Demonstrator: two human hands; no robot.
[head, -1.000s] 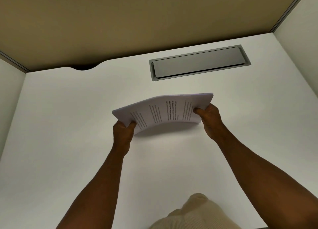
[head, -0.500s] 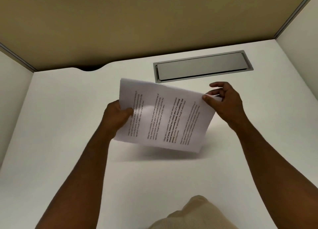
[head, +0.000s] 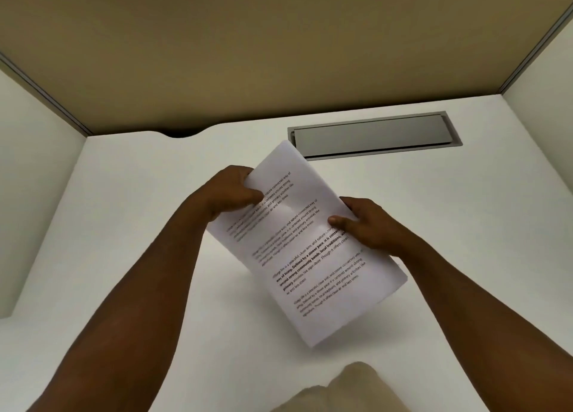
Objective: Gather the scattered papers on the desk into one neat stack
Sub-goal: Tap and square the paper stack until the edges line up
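Note:
A stack of white printed papers [head: 305, 250] hangs tilted above the white desk [head: 130, 225], its long side running from upper left to lower right. My left hand [head: 231, 194] grips the stack's upper left edge, thumb on the printed face. My right hand [head: 366, 225] holds the right edge, thumb on top and fingers behind. No other loose sheets show on the desk.
A grey metal cable hatch [head: 375, 135] is set into the desk behind the papers. A tan partition [head: 263, 55] closes the back, white side panels [head: 34, 179] flank the desk. A dark cut-out [head: 179, 132] sits at the desk's back edge. Beige cloth [head: 347, 390] shows at the bottom.
The stack has been lifted and turned clockwise from lying crosswise to a steep diagonal. My right hand shifted its hold down along the right edge; my left hand rose with its edge.

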